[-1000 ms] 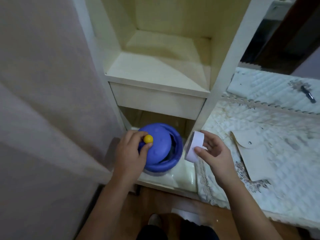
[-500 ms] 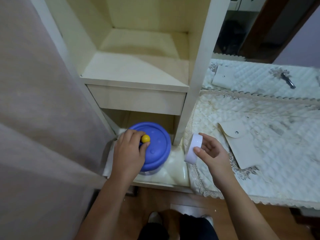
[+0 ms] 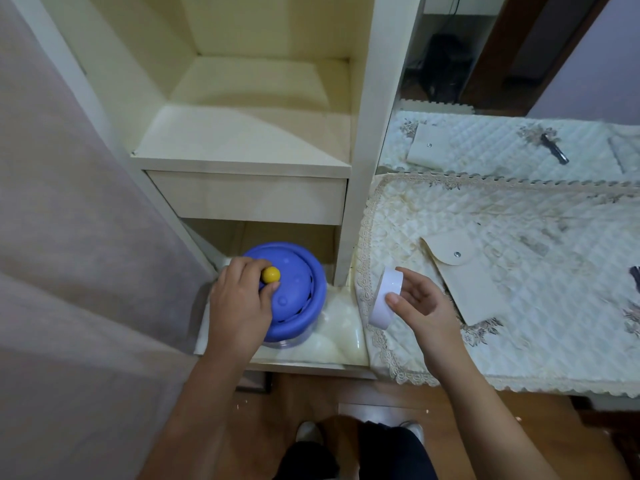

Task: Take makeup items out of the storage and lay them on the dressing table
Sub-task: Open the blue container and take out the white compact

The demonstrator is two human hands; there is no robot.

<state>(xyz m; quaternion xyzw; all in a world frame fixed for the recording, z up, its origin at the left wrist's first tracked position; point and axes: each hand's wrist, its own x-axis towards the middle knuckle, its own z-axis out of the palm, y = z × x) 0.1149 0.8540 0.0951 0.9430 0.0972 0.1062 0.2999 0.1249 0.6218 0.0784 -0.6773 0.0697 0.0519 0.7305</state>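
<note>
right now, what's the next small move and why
Probably lay the white round case on the quilted cream table cloth: the right hand pinches it just over the cloth's edge, while the left hand grips the yellow knob on the blue domed lid.

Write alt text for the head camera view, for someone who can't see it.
A person's left hand grips the yellow knob of a blue lidded container in a low shelf compartment, while the right hand holds a white round case at the edge of the quilted table cloth. A beige pouch lies on it.
</note>
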